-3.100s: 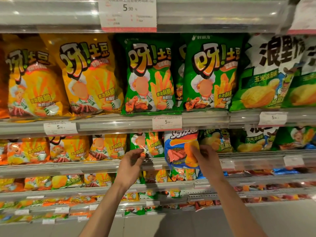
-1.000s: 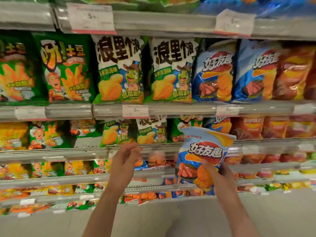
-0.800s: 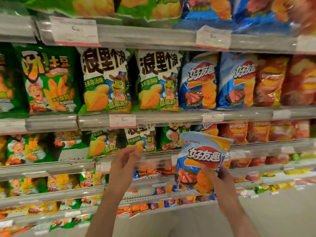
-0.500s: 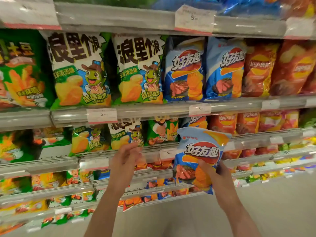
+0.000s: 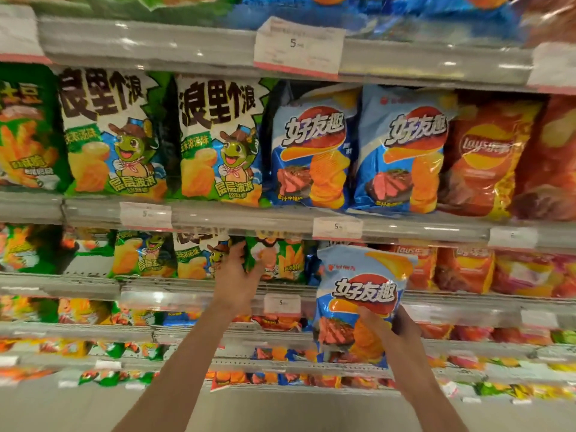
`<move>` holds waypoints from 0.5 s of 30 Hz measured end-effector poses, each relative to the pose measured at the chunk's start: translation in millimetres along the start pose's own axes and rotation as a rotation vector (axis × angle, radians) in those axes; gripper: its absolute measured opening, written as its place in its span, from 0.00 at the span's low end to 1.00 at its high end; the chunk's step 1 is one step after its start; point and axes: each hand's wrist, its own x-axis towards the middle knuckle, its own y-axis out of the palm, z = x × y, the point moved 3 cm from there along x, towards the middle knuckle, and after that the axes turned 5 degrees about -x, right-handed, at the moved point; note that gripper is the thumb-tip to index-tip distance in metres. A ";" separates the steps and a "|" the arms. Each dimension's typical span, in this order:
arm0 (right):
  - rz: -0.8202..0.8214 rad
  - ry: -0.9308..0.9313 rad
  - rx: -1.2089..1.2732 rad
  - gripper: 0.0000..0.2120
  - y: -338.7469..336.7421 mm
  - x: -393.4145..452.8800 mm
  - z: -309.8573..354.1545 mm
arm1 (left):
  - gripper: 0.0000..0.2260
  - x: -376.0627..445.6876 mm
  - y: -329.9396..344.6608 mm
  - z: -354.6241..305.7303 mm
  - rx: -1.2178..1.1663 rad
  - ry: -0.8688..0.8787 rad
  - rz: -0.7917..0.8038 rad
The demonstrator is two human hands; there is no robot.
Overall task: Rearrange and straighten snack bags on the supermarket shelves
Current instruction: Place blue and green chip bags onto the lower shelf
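The right hand [image 5: 394, 325] is gripping a blue bag [image 5: 358, 304] by its lower half, holding it upright off the shelves, in front of the second row. The left hand [image 5: 237, 275] is reaching into that row, fingers curling round the edge of a green bag [image 5: 280, 260] (how firm the grip is, I cannot tell). Tugging the green bag could be dragging its neighbours over the rail [image 5: 187, 286]. The low one-handed grip is leaving the blue bag free to tip or slide out.
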 end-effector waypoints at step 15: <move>-0.038 0.053 -0.004 0.28 1.3 15.8 -13.2 | 0.20 21.9 10.3 3.9 0.176 0.063 -0.129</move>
